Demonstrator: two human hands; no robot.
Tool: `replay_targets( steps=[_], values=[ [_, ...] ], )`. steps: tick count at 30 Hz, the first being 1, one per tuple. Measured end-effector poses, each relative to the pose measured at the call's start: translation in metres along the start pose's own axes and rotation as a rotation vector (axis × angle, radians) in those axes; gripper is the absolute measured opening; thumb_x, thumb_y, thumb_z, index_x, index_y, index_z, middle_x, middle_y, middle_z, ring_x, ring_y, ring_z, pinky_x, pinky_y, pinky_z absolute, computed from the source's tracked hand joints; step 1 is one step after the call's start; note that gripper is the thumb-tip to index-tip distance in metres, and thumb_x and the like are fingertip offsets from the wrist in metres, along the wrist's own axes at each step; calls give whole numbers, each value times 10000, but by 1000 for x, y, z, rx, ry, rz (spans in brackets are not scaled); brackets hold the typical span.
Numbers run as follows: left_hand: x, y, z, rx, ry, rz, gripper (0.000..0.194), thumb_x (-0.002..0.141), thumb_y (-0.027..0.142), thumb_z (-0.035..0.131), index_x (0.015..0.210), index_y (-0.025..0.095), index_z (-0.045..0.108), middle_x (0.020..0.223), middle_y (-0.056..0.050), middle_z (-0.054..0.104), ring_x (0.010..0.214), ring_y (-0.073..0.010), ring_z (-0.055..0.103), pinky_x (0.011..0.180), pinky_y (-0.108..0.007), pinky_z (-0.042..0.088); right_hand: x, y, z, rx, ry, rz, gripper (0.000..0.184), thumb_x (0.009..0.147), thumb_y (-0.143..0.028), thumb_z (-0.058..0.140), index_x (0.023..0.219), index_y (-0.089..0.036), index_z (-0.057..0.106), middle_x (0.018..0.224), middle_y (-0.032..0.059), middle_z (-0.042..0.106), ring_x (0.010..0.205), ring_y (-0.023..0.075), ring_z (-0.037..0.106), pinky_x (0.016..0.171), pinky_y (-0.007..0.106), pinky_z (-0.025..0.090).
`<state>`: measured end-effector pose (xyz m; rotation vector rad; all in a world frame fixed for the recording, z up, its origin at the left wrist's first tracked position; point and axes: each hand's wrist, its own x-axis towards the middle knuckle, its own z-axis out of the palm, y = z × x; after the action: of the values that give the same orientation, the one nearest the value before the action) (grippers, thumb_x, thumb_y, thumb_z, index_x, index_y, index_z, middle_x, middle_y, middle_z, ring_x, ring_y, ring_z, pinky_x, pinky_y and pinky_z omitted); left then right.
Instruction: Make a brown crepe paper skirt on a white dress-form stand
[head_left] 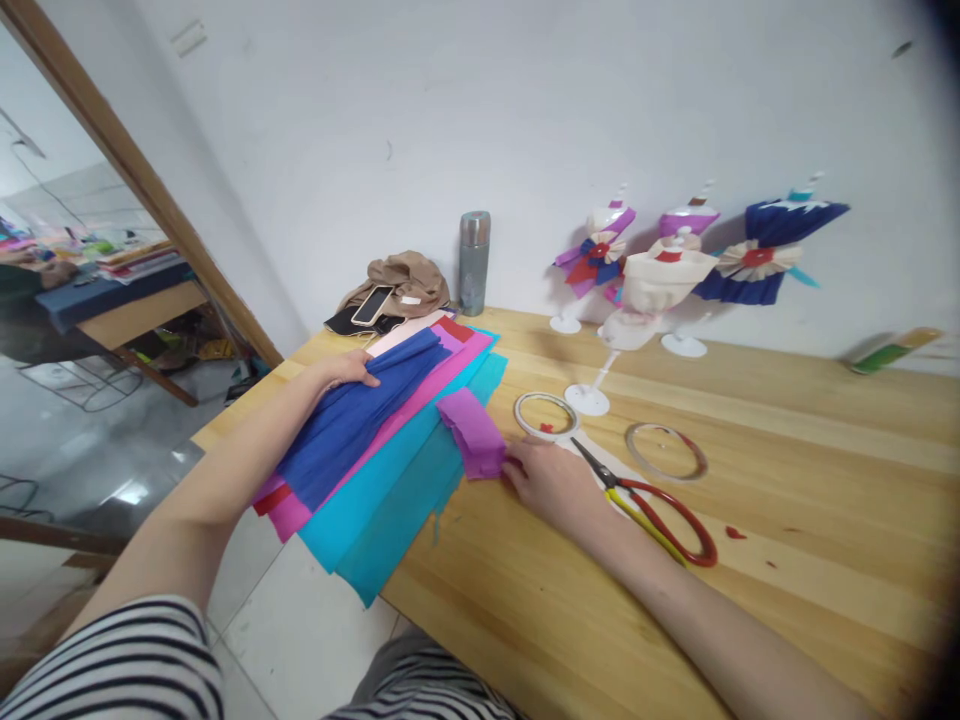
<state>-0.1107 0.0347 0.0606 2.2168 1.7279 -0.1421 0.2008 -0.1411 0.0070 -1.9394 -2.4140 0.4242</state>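
My left hand [351,370] is closed on the upper left edge of a dark blue crepe paper sheet [360,415], part of its fingers hidden. Under that sheet lie pink crepe paper [463,352] and turquoise crepe paper [390,475], fanned out and overhanging the table's front edge. A small folded strip of purple crepe paper [474,435] is pinched by its right end in my right hand [541,480]. Just right of that hand, scissors [637,500] with one red and one yellow handle lie with their blades slightly apart. A roll of white tape [546,398] sits above the hand.
Several small dress-form stands with paper outfits, including a cream one [667,280], stand along the wall. A second tape ring [667,450] and red scraps [735,533] lie at right. At the back are a flask [474,265], a phone [373,306] and a brown cloth [412,280].
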Motion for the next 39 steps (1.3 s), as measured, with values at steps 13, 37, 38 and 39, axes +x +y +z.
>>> replay_targets(
  steps=[13,37,38,39],
  values=[
    [-3,18,17,63,-38,-21,583,752,514,717,1247,211,664,1232,-74,728,1153,-267,659,939,-281,515,1,0,6,30,-13,-27,260,964,-203,483,1021,-196,737,1024,102,791,963,259,734,691,296,417],
    [-13,43,46,77,26,-59,700,734,431,776,1345,151,578,1277,-130,702,1160,-312,667,938,-323,523,-3,-8,18,66,-6,-305,287,994,-162,458,1139,-180,705,1171,113,718,998,226,705,794,302,487],
    [-11,42,46,47,26,-40,706,717,410,785,1352,175,583,1238,-97,724,1130,-297,682,919,-306,529,-3,-9,17,59,-7,-302,289,998,-166,454,1143,-181,704,1172,114,716,1000,226,705,794,302,488],
    [-10,41,46,18,28,-21,717,699,387,793,1358,193,587,1199,-71,741,1103,-287,693,901,-293,534,-3,-9,17,54,-9,-301,290,1003,-171,450,1145,-180,703,1170,115,715,1002,227,704,794,302,487]
  ],
)
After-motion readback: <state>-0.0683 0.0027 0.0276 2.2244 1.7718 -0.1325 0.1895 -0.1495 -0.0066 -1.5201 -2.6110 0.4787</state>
